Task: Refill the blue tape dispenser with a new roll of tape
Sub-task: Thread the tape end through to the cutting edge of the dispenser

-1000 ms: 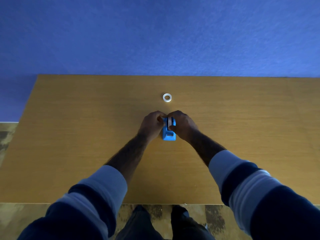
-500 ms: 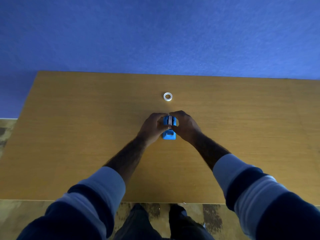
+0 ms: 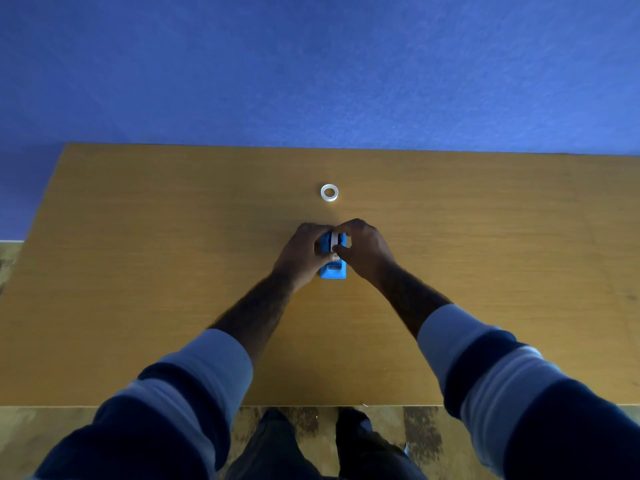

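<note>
The blue tape dispenser [image 3: 333,270] stands on the wooden table [image 3: 138,271] at its middle, cutter end toward me. A pale roll of tape [image 3: 334,240] sits upright in the dispenser's slot. My left hand [image 3: 300,253] grips the dispenser's left side. My right hand [image 3: 363,251] closes over the right side, its thumb and fingers pinched on the roll. A small white ring [image 3: 329,192], a bare tape core or roll, lies flat farther back on the table, apart from both hands.
A blue wall [image 3: 311,71] rises behind the table's far edge. The table's near edge [image 3: 311,406] runs just in front of my legs. Patterned floor shows at the left and below.
My right thumb has slid down the front of the roll toward the cutter end. My left hand has stayed on the dispenser. The view has shifted slightly.
</note>
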Demonstrator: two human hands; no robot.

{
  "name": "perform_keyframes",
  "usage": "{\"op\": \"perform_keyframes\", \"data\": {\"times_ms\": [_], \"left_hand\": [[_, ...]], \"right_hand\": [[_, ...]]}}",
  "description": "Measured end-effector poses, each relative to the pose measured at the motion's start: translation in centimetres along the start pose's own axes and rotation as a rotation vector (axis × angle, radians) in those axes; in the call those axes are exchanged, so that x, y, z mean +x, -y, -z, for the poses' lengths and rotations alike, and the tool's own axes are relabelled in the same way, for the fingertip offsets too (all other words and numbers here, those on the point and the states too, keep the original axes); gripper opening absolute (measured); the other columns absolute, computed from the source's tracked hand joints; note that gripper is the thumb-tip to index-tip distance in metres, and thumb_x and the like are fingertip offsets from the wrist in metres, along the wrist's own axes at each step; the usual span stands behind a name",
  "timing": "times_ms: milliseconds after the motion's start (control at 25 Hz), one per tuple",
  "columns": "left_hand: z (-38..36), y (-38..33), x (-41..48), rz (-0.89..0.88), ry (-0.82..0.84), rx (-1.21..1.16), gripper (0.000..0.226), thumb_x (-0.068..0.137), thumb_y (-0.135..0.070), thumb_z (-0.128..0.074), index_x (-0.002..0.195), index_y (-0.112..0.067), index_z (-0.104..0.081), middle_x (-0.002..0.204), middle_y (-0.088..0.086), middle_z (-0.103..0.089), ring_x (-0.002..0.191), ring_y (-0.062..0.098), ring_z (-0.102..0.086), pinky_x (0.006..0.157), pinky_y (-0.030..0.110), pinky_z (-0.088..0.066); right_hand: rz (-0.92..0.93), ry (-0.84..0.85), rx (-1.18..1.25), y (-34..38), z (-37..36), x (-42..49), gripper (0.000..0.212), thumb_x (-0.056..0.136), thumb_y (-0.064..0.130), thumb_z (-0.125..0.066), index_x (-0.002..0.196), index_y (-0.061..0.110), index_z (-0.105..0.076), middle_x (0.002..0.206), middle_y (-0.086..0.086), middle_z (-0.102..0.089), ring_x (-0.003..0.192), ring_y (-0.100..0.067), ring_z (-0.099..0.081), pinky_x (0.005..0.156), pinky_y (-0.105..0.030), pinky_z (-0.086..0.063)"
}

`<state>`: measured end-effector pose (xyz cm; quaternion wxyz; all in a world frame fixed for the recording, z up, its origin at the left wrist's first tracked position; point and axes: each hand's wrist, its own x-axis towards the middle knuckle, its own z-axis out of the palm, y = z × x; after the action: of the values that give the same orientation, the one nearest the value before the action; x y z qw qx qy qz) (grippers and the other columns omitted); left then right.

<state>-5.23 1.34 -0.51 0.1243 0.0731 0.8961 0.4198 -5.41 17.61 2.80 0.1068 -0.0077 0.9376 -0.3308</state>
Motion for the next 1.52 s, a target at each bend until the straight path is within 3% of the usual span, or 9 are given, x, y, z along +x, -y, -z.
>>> {"op": "perform_keyframes", "data": {"times_ms": [240, 360, 480, 760, 1080, 1400, 1520], "left_hand": [[-0.1, -0.4, 0.3, -0.005, -0.014, -0.012, 0.043, 0.081, -0.017, -0.079, 0.121, -0.021, -0.067, 0.119, -0.001, -0.061, 0.103, 0.006, -0.054, 0.089, 0.019, -0.041], [-0.2, -0.6, 0.3, 0.017, -0.029, -0.028, 0.039, 0.08, -0.018, -0.079, 0.117, -0.021, -0.067, 0.114, -0.002, -0.058, 0.098, 0.008, -0.057, 0.086, 0.021, -0.043], [-0.2, -0.8, 0.1, 0.026, -0.034, -0.023, 0.042, 0.079, -0.018, -0.08, 0.118, -0.019, -0.066, 0.115, -0.002, -0.057, 0.1, 0.01, -0.058, 0.087, 0.024, -0.047], [-0.3, -0.6, 0.2, 0.041, -0.032, -0.033, 0.047, 0.077, -0.02, -0.084, 0.119, -0.018, -0.063, 0.114, -0.006, -0.055, 0.1, 0.008, -0.057, 0.085, 0.022, -0.044], [0.1, -0.6, 0.8, 0.041, -0.004, -0.082, 0.042, 0.075, -0.026, -0.082, 0.114, -0.021, -0.07, 0.107, -0.006, -0.057, 0.103, 0.016, -0.06, 0.093, 0.039, -0.053], [-0.3, -0.6, 0.4, 0.078, -0.019, -0.132, 0.046, 0.076, -0.024, -0.085, 0.118, -0.022, -0.066, 0.117, -0.001, -0.062, 0.104, 0.016, -0.065, 0.091, 0.035, -0.055], [0.1, -0.5, 0.5, 0.063, -0.009, -0.143, 0.043, 0.079, -0.025, -0.083, 0.119, -0.02, -0.069, 0.117, -0.001, -0.063, 0.105, 0.015, -0.065, 0.092, 0.033, -0.054]], "right_hand": [[0.01, -0.047, 0.007, 0.0, -0.3, 0.1, 0.018, 0.087, 0.017, -0.069, 0.105, 0.015, -0.07, 0.109, -0.004, -0.067, 0.096, -0.017, -0.063, 0.078, -0.034, -0.056], [-0.013, -0.05, -0.026, 0.2, -0.3, 0.7, 0.018, 0.088, 0.016, -0.067, 0.105, 0.015, -0.073, 0.107, -0.003, -0.068, 0.094, -0.016, -0.063, 0.073, -0.03, -0.053], [-0.028, -0.041, -0.036, 0.5, -0.3, 1.4, 0.015, 0.089, 0.017, -0.065, 0.101, 0.015, -0.074, 0.102, -0.002, -0.07, 0.09, -0.016, -0.063, 0.068, -0.028, -0.049], [-0.063, -0.045, 0.021, 0.8, -0.2, 1.8, 0.011, 0.091, 0.016, -0.063, 0.098, 0.012, -0.071, 0.098, -0.003, -0.07, 0.087, -0.017, -0.063, 0.071, -0.035, -0.056], [-0.041, -0.06, 0.007, 0.5, -0.4, 1.1, 0.013, 0.09, 0.017, -0.062, 0.098, 0.012, -0.071, 0.099, -0.004, -0.068, 0.088, -0.018, -0.062, 0.07, -0.033, -0.053], [-0.109, -0.04, 0.002, 0.9, 0.0, 2.2, 0.013, 0.094, 0.018, -0.059, 0.093, 0.01, -0.069, 0.09, -0.006, -0.068, 0.081, -0.02, -0.064, 0.067, -0.036, -0.056], [-0.094, -0.045, 0.015, 0.7, -0.1, 1.8, 0.013, 0.093, 0.019, -0.06, 0.094, 0.01, -0.069, 0.092, -0.005, -0.068, 0.081, -0.017, -0.062, 0.063, -0.031, -0.051]]}}
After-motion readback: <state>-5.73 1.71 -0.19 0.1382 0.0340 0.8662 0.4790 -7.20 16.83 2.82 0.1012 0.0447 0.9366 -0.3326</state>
